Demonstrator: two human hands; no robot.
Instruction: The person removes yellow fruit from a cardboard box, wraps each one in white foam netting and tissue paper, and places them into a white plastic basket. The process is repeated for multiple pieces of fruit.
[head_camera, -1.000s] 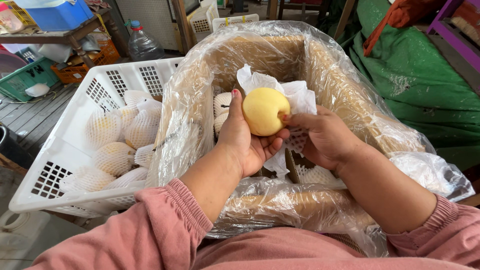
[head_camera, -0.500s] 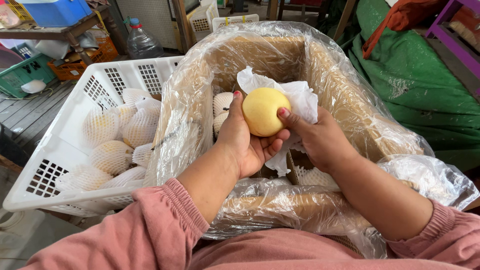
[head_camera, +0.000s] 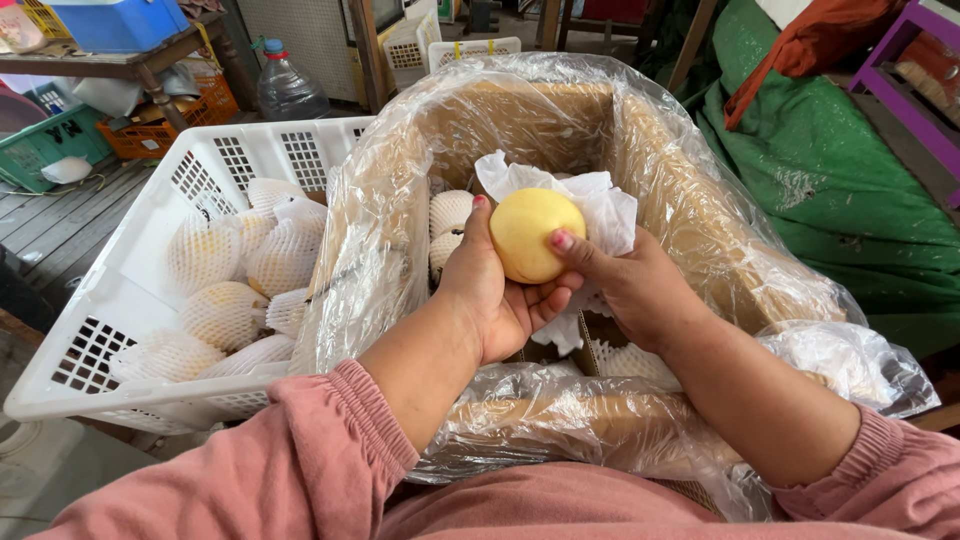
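Plastic-lined box (head_camera: 700, 250) below; left hand (head_camera: 495, 290), right hand (head_camera: 630, 285) clasp yellow fruit (head_camera: 535, 235).

Fruit packing yard: white crate (head_camera: 130, 300) of netted fruit lower left, plastic-lined carton (head_camera: 600, 120) centre, green tarp (head_camera: 850, 190) right.

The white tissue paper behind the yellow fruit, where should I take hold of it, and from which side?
Probably the loose upper edge of the white tissue paper, pinched from above and the right. That crumpled flap stands free above the yellow fruit; lower down, the left hand cups the fruit from the left and the right hand covers the sheet.
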